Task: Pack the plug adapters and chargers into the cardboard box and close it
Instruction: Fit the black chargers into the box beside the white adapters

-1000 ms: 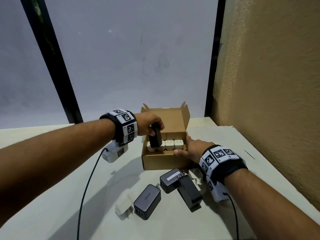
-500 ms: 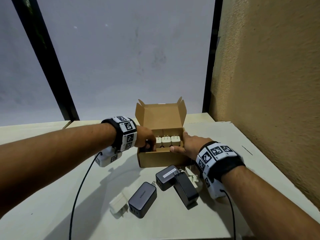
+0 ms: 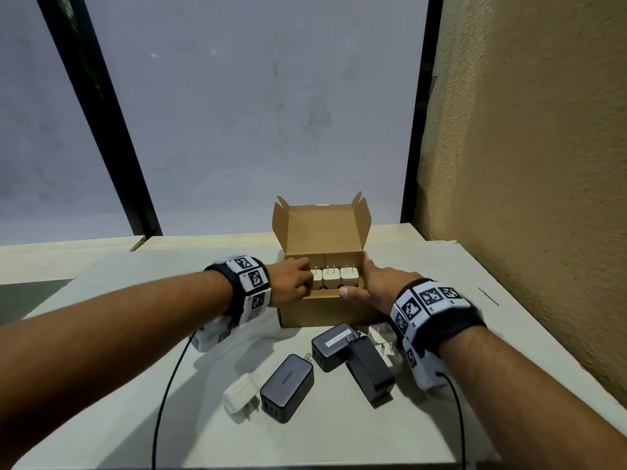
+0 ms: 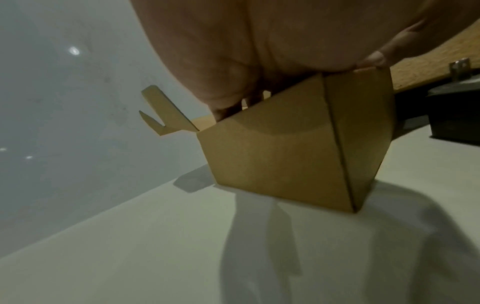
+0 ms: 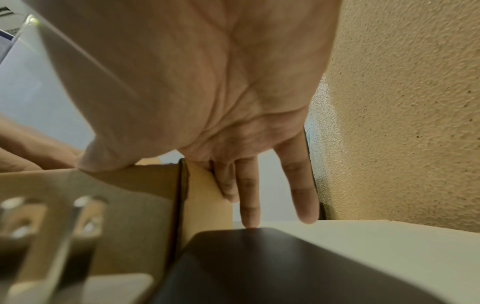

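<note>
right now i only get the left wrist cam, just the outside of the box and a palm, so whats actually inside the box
Observer: The head view shows three white plug adapters in a row inside the cardboard box, prongs up.
Operator: is the left hand holding anything in there
Observer: That cannot be told. The left hand has its fingers curled into the box's left end, and they hide whatever is under them.
Operator: ok and the other hand
Observer: The right hand braces the box's right side with straight fingers, thumb on the front rim.
</note>
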Demonstrator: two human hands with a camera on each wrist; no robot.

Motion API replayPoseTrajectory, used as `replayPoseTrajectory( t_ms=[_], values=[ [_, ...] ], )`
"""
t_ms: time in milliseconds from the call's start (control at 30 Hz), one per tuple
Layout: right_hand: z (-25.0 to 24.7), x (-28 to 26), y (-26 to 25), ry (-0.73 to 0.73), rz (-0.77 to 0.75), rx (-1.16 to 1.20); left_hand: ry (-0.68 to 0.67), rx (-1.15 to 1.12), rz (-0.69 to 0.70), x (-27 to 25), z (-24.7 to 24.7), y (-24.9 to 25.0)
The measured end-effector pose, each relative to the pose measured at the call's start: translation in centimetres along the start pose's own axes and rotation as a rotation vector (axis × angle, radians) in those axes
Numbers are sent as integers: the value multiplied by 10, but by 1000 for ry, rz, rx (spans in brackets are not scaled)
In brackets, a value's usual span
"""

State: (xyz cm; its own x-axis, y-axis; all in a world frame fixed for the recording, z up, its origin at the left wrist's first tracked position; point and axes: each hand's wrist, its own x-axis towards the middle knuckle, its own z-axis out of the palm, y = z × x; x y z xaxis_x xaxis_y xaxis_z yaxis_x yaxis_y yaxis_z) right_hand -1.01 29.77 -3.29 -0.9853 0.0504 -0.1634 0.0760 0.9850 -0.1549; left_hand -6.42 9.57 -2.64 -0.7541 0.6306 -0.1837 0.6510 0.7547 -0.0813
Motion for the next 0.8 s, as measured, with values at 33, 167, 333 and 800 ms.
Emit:
replayPoseTrajectory(
  t_ms=[33, 167, 333, 800],
  values=[
    [0, 0, 0, -1, -1, 4, 12, -6, 6, -1, 2, -2],
    [1, 2, 1, 22, -18, 7, -3, -32, 16, -2, 6, -2],
    [4, 4, 2, 35, -21, -1, -30, -97, -3, 1, 5, -4],
    [3, 5, 2, -16, -3, -5, 251, -261, 120, -114, -6, 27]
  ],
)
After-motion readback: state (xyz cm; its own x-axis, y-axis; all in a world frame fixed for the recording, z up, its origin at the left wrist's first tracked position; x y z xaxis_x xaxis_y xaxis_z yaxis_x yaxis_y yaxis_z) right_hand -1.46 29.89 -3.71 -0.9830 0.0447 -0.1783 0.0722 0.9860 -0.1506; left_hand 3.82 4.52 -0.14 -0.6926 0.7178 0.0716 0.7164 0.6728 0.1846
